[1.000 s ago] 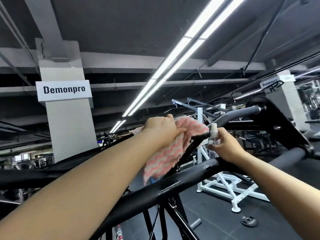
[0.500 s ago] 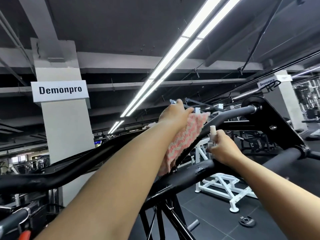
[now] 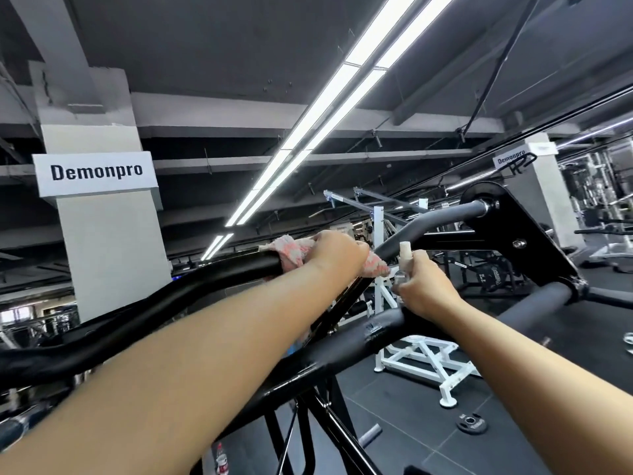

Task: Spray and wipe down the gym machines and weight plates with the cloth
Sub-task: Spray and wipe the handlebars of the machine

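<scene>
My left hand (image 3: pixel 337 250) grips a pink-and-white cloth (image 3: pixel 291 252) wrapped over the upper black bar (image 3: pixel 164 303) of a gym machine, at about head height. Cloth ends stick out on both sides of the fist. My right hand (image 3: pixel 423 289) holds a small clear spray bottle (image 3: pixel 405 257) with a white cap upright, just right of the cloth, and rests near the lower black bar (image 3: pixel 373 332). A grey padded handle (image 3: pixel 435 222) runs up to a black pivot plate (image 3: pixel 513 234) on the right.
A white pillar (image 3: pixel 109 255) with a Demonpro sign stands at the left. A white bench frame (image 3: pixel 424 365) and a small black weight plate (image 3: pixel 472 423) sit on the dark floor below. A drink bottle (image 3: pixel 221 461) stands by the machine's legs. More machines fill the right background.
My left hand has swept the cloth from the diagonal strut up and left onto the upper bar, and now wraps it round the bar. My right hand with the bottle has stayed in place.
</scene>
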A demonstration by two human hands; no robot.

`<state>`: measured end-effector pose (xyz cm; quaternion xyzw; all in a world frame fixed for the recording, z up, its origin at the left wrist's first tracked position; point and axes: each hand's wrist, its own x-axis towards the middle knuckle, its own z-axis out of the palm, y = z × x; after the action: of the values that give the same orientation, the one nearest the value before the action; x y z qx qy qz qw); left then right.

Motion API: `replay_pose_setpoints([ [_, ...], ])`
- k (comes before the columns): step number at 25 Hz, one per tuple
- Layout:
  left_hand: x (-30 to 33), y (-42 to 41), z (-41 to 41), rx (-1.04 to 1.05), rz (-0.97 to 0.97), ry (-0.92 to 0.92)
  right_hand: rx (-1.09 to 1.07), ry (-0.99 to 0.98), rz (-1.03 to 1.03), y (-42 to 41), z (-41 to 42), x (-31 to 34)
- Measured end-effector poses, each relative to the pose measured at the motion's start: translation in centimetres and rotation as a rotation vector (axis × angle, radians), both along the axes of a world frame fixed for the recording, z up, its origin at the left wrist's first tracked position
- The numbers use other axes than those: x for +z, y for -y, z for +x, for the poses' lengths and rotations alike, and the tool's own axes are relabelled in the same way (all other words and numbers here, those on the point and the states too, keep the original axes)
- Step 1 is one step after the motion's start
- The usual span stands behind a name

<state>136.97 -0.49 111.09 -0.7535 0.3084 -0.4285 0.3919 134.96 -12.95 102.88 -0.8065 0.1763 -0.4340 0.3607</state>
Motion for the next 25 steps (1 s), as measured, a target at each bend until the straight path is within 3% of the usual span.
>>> replay_pose_setpoints([
  [5,0.5,1.0,-0.4,0.065,-0.025,-0.119,0.006,-0.031,0.010,0.1,0.3,0.1],
  [9,2.7,1.2,-0.8,0.139,-0.035,-0.418,0.017,-0.045,0.020,0.2,0.1,0.0],
  [14,5.3,-0.9,0.6,0.226,-0.342,-0.948,0.001,-0.057,0.013,0.3,0.1,-0.1],
  [16,5.5,-1.9,0.4,0.222,-0.378,-1.027,-0.001,-0.055,0.022,0.2,0.0,-0.1],
  [19,5.4,-3.3,0.0,0.147,-0.341,-0.917,-0.009,-0.066,0.022,0.3,0.0,-0.1],
  [25,2.5,-8.2,-2.0,-0.126,-0.282,-0.306,-0.016,-0.071,0.038,0.2,-0.3,0.0],
])
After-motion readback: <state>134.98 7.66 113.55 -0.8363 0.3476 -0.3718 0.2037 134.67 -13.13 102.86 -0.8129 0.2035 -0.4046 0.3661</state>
